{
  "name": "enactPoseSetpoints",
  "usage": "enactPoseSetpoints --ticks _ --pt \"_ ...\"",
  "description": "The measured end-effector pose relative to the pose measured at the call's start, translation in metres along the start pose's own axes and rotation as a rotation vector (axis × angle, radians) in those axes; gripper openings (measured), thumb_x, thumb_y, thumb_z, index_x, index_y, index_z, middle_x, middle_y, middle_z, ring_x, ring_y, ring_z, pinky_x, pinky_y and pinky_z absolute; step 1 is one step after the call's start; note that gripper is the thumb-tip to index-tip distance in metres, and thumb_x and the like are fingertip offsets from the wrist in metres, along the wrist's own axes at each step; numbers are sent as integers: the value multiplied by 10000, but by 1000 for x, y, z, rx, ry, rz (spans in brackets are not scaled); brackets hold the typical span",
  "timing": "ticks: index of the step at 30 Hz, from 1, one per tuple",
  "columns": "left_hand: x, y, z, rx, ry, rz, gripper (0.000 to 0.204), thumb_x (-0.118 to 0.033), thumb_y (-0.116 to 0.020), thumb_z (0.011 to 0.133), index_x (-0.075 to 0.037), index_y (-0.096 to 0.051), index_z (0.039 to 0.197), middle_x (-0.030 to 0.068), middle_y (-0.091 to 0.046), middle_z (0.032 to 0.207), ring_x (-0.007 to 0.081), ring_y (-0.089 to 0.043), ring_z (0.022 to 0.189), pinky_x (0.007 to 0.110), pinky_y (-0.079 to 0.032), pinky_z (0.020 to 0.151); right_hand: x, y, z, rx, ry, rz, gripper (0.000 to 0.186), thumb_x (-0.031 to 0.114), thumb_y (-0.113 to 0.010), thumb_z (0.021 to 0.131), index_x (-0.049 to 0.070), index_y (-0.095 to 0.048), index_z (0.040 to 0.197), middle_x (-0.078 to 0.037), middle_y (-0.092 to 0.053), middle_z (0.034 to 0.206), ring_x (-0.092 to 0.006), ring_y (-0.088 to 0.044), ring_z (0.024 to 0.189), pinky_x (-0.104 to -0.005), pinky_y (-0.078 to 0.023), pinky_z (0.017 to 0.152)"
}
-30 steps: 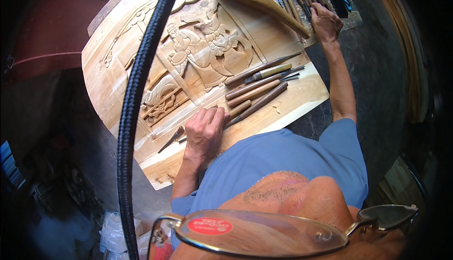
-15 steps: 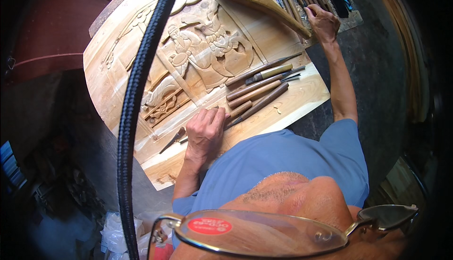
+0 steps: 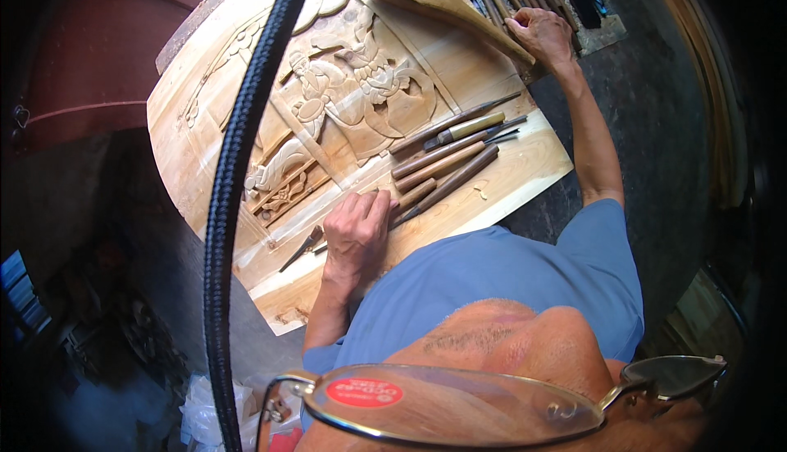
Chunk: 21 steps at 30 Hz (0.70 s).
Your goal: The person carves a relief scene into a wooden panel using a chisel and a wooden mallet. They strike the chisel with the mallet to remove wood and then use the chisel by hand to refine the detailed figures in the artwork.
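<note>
Head view: cord (image 3: 220,272) partly hides carved panel (image 3: 348,95); right grip (image 3: 548,36), contents unclear.

1. Carved relief panel (image 3: 187,145): pale, bare wood, smooth along its borders, deeply textured across the carving.
2. Chisel handles (image 3: 440,167): brown wood, smooth, faintly glossy.
3. Chisel blades (image 3: 506,130): dark, dull metal.
4. Club-shaped mallet (image 3: 447,8): worn wood, unevenly toned.
5. T-shirt (image 3: 484,280): soft, matt blue cloth.
6. Cord (image 3: 236,149): black, braided, slightly shiny.
7. Spectacles (image 3: 492,407): shiny metal frame, clear glossy lens.
8. Bag (image 3: 205,411): thin, crinkled, translucent plastic.
</note>
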<state>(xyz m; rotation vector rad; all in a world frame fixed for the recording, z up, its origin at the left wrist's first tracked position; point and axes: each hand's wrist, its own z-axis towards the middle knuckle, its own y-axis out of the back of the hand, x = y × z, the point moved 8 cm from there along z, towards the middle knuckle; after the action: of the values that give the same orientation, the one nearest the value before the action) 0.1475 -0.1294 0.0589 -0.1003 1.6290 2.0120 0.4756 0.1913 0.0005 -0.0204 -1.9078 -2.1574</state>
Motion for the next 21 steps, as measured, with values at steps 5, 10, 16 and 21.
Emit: enactPoseSetpoints --ticks 5,10,16,21 --pt "-2 2 -1 29 -6 29 187 -177 -767 866 -49 -693 981 58 -656 797 224 -622 694 347 -504 599 11 6 1 50 36 -88 347 456 -723 893 123 -776 973 -111 -771 906 -324 -746 852 -433 -579 785" --pt "-4 10 -1 26 -30 59 187 -165 -758 870 -43 -693 995 65 -656 803 224 -631 705 349 -506 602 -1 1 0 -45 1 -47 321 430 -706 891 115 -755 916 -142 -753 865 -347 -742 834 -459 -573 753" --pt "-3 12 1 21 -31 59 199 -174 -766 863 -43 -692 993 64 -653 799 221 -633 703 346 -508 605 -13 2 -14 -140 -37 131 299 417 -697 911 123 -736 949 -134 -746 845 -354 -731 812 -465 -560 726" --pt "-6 6 0 21 -51 63 197 -177 -771 863 -51 -691 991 61 -650 802 220 -630 702 348 -508 604 -16 0 -18 -209 -17 59 267 428 -725 902 164 -740 944 -114 -747 827 -344 -735 807 -468 -565 717"
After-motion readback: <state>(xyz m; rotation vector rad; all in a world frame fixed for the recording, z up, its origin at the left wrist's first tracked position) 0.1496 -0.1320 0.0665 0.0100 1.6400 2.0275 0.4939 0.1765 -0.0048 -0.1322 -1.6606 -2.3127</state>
